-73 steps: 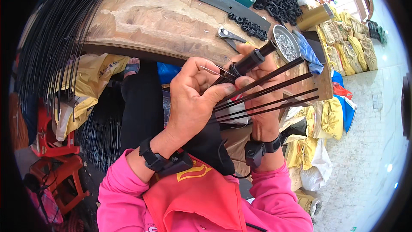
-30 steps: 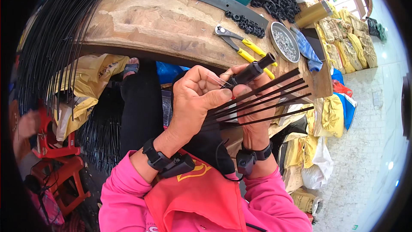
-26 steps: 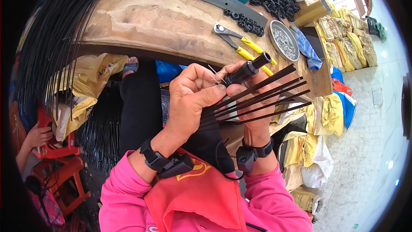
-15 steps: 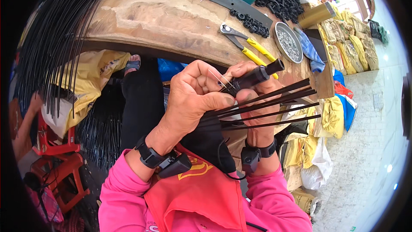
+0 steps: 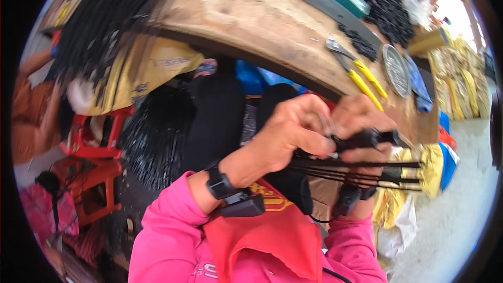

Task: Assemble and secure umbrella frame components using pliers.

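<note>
A worn wooden table (image 5: pixel 230 5) slants across the upper part, with yellow-handled pliers (image 5: pixel 367 77) and a round dish (image 5: pixel 385 65) towards its right end, a blue cloth (image 5: pixel 420 85) by the right edge and a heap of small black parts (image 5: pixel 389 2) at the far edge; yellow sacks (image 5: pixel 461 84) stand beyond. In front of the near edge, towards the right corner, a black tube (image 5: pixel 365 140) sits between the left hand (image 5: pixel 293 135), pinched closed on its left end, and the right hand (image 5: pixel 365 118), curled round it; blur hides the exact grip, and thin black rods (image 5: pixel 401 165) run just below
</note>
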Motion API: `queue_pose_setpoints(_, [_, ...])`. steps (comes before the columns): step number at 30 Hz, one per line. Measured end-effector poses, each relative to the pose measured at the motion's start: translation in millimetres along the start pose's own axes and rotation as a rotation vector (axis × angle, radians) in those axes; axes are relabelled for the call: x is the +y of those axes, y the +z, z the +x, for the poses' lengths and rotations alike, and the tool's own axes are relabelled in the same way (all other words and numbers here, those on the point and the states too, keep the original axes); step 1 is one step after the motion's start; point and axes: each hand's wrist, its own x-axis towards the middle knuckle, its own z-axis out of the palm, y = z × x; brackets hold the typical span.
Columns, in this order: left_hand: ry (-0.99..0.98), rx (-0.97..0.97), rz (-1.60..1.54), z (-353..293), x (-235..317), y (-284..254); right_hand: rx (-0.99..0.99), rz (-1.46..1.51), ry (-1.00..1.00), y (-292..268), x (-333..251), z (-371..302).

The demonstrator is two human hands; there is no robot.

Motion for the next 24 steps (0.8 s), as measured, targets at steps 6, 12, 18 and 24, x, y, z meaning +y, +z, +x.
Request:
queue_pose_setpoints(6, [-0.252, -0.09, -0.014, -7, 9, 10, -0.27, 0.045, -0.15, 1, -10, 5])
queue_pose_setpoints(12, [-0.106, -0.021, 0.016, -14, 9, 12, -0.072, -0.032, 0.061, 12, -22, 1])
queue_pose_setpoints(18, [0.338, 0.272, 0.595, -7, 5, 3, 0.465, -0.159, 0.309, 32, -11, 8])
queue_pose_setpoints(24, [0.522, -0.025, 0.924, -6, 23, -23, 0.542, -0.497, 0.365, 36, 5, 36])
